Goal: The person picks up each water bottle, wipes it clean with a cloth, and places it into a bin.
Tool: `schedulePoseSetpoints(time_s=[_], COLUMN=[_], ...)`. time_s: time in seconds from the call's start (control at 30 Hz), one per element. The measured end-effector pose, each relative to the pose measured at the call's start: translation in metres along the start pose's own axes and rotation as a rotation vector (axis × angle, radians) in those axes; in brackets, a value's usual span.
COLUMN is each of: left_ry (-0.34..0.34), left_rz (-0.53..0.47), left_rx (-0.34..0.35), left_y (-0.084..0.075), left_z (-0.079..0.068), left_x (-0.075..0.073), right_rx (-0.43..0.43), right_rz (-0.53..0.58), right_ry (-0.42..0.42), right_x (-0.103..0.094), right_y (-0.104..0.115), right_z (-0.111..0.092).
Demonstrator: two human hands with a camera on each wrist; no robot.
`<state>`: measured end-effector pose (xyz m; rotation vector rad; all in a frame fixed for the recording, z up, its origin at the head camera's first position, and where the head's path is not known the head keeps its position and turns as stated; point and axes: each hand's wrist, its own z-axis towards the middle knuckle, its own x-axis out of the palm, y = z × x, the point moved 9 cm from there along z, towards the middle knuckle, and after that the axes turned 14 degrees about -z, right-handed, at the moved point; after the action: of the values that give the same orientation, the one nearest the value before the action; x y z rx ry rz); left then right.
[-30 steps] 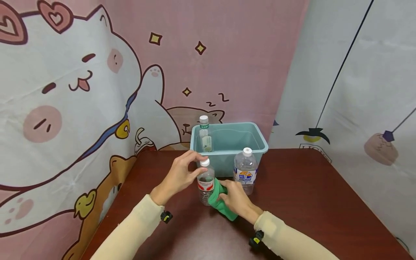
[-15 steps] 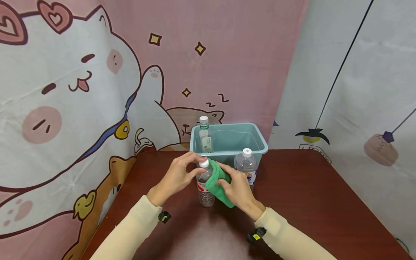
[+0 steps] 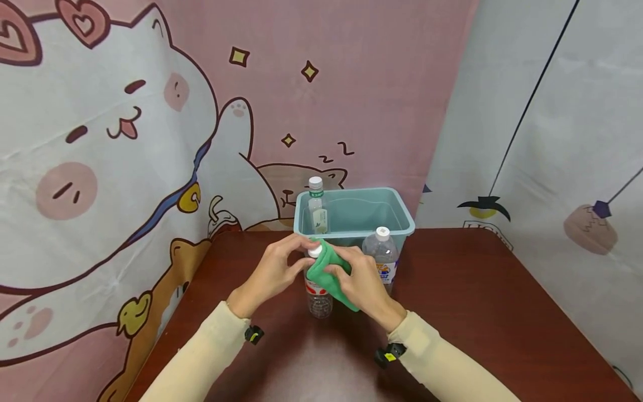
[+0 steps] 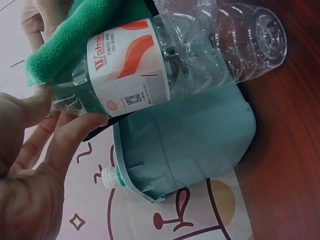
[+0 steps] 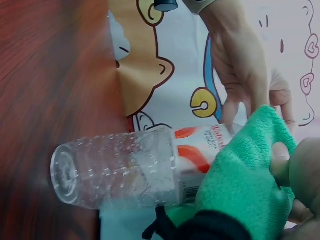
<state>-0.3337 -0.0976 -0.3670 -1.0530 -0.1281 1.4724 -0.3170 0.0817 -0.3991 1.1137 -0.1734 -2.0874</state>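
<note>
While two cream sleeves point(image 3: 201, 352) are slanting in from seven and five o'clock, each is carrying a small black wrist device point(image 3: 254, 334) with a yellow mark. Beneath them, a glossy red-brown wood-grain table point(image 3: 482, 312) is spreading out. At the centre of the clock, a clear, ribbed plastic bottle with a white cap and a red-and-white label point(image 4: 170, 60) is standing upright on the table. From its nine o'clock side, the left hand point(image 3: 273, 271) is pinching the bottle's capped top between thumb and fingers. From its three o'clock side, the right hand point(image 3: 365, 279) is gripping a folded, fluffy green cloth point(image 3: 327, 268), thumb on the near face; the cloth is lying against the bottle's neck and shoulder, partly covering the label. Toward two o'clock, a wider clear plastic bottle with a white cap and a blue-and-orange label point(image 3: 382, 254) is standing partly behind the right hand. Toward one o'clock, a pale blue plastic tub point(image 3: 344, 240) is sitting beyond both bottles, and a slim clear bottle with a white cap and green neck band point(image 3: 318, 209) is standing at its left end. Farthest off, a pink-and-white cartoon-cat fabric point(image 3: 377, 100) is hanging.
</note>
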Motion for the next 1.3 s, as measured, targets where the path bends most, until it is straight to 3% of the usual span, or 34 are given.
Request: schedulePoseSetpoints(time_s=[0.3,0.6,0.8,1.03,1.3], left_ry=[-0.010,-0.019,-0.016,-0.012,-0.014], left_rz=[0.003,-0.005,0.001,0.002,0.007], left_rx=[-0.008,-0.013,-0.022,-0.025,-0.041], left_y=[0.003,0.004,0.004,0.003,0.006], left_z=[0.000,-0.002,-0.001,0.002,0.000], left_x=[0.002,0.003,0.003,0.003,0.004], right_rx=[-0.032,-0.010,-0.061,-0.118,-0.083], right_rz=[-0.078,-0.162,-0.207,-0.206,-0.162], right_ry=[0.032,0.159,0.214,0.279,0.296], right_x=[0.005,0.038,0.050,0.064,0.070], right_y=[-0.010,-0.033,-0.038,-0.044,-0.051], right_z=[-0.012,-0.036,-0.043,-0.049,-0.053])
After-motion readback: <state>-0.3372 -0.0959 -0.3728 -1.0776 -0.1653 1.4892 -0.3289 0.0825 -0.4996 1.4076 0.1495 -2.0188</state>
